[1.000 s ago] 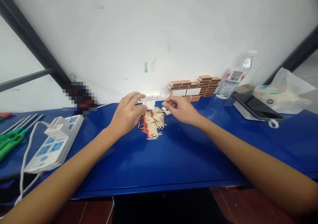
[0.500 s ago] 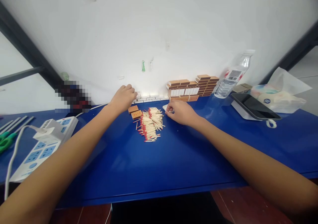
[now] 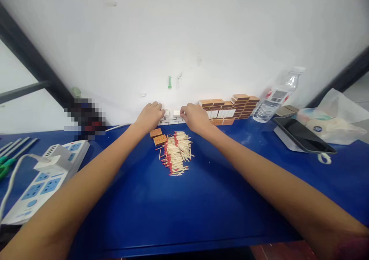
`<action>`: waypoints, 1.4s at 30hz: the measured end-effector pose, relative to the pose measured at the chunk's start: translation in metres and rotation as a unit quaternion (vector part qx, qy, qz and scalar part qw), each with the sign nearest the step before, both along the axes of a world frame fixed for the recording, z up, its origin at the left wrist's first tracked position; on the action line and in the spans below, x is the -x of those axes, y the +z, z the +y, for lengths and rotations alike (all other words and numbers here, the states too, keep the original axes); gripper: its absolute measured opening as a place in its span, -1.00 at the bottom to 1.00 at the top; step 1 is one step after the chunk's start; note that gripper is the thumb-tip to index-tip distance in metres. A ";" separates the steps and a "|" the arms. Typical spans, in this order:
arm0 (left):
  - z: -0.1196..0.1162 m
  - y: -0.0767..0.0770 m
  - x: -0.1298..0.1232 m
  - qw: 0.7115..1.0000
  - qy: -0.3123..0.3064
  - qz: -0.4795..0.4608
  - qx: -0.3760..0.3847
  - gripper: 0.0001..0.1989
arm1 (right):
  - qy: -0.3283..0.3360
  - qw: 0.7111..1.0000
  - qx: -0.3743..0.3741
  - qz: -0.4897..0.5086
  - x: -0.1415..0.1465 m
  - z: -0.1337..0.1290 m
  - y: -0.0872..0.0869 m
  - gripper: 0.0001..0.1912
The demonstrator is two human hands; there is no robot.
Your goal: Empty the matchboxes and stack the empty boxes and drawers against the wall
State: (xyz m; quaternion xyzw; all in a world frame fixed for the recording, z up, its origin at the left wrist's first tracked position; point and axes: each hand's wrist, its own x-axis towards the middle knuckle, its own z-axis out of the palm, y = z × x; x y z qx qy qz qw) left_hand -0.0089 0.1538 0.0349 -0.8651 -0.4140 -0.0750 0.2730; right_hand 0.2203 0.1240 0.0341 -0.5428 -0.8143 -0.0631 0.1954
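Note:
My right hand (image 3: 196, 117) is closed on a white matchbox tray (image 3: 177, 113), pinched at its right end just over the top of a low row of white matchbox trays (image 3: 173, 120) along the wall. To the left, my left hand (image 3: 150, 116) curls its fingers against another white matchbox tray (image 3: 166, 112) on the same row; its fingertips are partly hidden. In front of the row lies a heap of red-tipped matches (image 3: 177, 152). Two brown matchbox sleeves (image 3: 160, 140) sit beside the heap, below my left hand.
Stacked brown matchboxes (image 3: 245, 108) stand against the wall at right, beside a water bottle (image 3: 276, 94). A phone (image 3: 305, 134) and a plastic bag (image 3: 334, 117) lie farther right. At left are a power strip (image 3: 47, 187) and green-handled scissors (image 3: 8, 165) on the blue table (image 3: 173, 214).
My right hand has moved left and up from the table beside the matches to the top of the white row, bringing a white tray. My left hand stays near the row's left end.

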 end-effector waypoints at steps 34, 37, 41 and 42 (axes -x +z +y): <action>-0.009 -0.002 -0.004 0.997 0.036 -0.065 0.037 -0.80 | 0.065 0.997 0.016 0.035 0.001 0.037 -0.023 -0.71; -0.007 -0.003 -0.003 0.996 0.037 -0.076 0.035 -0.83 | 0.078 0.996 0.017 0.041 0.000 0.039 -0.024 -0.69; -0.008 0.000 -0.003 0.994 0.045 -0.094 0.032 -0.85 | 0.086 0.995 0.024 0.044 -0.004 0.041 -0.018 -0.62; -0.010 0.001 -0.002 0.993 0.049 -0.102 0.030 -0.84 | 0.086 0.995 0.026 0.045 -0.006 0.042 -0.015 -0.60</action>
